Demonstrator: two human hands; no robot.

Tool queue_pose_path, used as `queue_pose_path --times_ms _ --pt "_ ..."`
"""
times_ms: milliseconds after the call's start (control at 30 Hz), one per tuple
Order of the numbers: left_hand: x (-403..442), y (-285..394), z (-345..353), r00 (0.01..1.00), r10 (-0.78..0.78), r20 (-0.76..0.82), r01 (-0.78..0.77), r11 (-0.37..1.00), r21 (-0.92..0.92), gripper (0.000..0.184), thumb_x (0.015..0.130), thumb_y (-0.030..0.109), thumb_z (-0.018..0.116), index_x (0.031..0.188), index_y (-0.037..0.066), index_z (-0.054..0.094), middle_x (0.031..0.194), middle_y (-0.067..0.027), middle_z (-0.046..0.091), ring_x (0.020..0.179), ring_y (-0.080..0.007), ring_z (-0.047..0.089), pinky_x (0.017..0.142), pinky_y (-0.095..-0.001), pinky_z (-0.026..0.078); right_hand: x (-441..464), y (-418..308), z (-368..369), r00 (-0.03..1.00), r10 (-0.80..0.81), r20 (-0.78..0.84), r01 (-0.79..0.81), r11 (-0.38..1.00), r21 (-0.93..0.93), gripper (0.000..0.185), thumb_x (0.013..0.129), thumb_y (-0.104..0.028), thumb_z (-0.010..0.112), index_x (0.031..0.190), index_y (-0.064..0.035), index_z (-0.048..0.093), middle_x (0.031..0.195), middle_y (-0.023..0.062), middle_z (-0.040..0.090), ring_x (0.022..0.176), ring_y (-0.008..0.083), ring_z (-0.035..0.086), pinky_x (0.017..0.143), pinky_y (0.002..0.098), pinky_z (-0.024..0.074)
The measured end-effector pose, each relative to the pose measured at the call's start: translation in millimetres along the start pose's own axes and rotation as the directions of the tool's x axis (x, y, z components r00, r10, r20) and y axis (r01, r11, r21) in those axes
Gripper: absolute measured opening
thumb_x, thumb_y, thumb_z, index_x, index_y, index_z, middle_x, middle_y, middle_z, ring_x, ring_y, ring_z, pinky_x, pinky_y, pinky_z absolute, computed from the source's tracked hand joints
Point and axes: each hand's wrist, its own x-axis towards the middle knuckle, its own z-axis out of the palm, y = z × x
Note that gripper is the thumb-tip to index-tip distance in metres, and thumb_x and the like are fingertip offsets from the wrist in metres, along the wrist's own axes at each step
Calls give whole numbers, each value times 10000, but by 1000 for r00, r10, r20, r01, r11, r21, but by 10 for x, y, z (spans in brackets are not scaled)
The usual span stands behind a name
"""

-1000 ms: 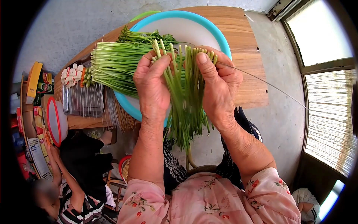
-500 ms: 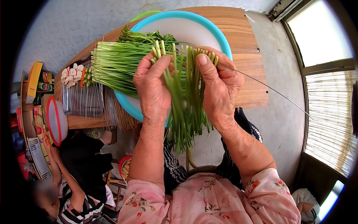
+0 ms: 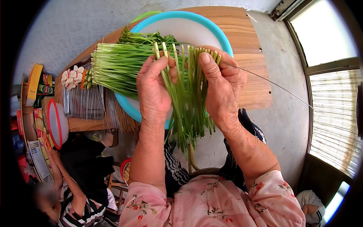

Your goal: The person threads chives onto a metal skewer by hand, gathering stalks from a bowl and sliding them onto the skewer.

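My left hand is closed on a few chive stalks, with their pale cut ends poking up past the thumb. In my right hand, thumb and fingers pinch a row of chives together with a thin metal skewer. The skewer runs through or behind the stalks, and its long end sticks out to the right. Green leaves hang down between both hands. Behind my left hand, a thick pile of chives lies across a white basin with a blue rim.
Leafy greens lie behind the pile. On the wooden table, skewered food rests on a metal tray at left. A co-worker's hands are near a red-rimmed bowl. A window blind hangs right.
My left hand has shifted slightly left with its stalks, away from the row in my right hand. My right hand and the skewer have barely moved.
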Motion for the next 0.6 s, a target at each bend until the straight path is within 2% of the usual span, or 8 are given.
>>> queue_pose_path --times_ms 200,300,400,467,600 --pt "-2 8 -9 999 6 32 -7 1000 18 118 798 79 580 903 25 588 760 -36 601 616 -104 518 550 -230 401 -8 6 8 1000 -13 -16 12 999 -36 216 875 -157 600 997 20 624 866 44 637 788 85 550 732 228 462" --pt "-14 15 4 998 -4 59 1 999 44 109 796 47 586 902 25 596 785 -35 610 634 -103 528 569 -233 418 3 38 -15 998 -64 2 64 990 -127 211 874 -155 601 993 17 623 866 45 638 785 82 552 727 228 464" --pt "-30 -11 17 995 -31 93 24 997 70 114 801 32 597 914 25 607 810 -37 616 665 -109 543 588 -237 437 37 30 16 999 -1 -32 2 999 35 135 879 -67 567 944 48 596 748 77 618 601 117 572 505 233 474" --pt "-11 -50 -24 990 -41 134 36 999 36 117 810 47 610 925 25 614 826 -42 621 696 -120 561 605 -246 457 59 39 0 997 30 -70 -26 998 64 141 876 -77 576 937 48 599 757 79 620 602 122 573 496 233 473" --pt "-30 -25 -4 994 -57 93 55 998 26 153 826 92 622 960 19 609 861 -65 626 742 -148 584 641 -278 486 88 53 1 977 143 -161 -118 980 158 161 866 -93 596 939 51 604 782 77 624 596 130 572 485 237 475"
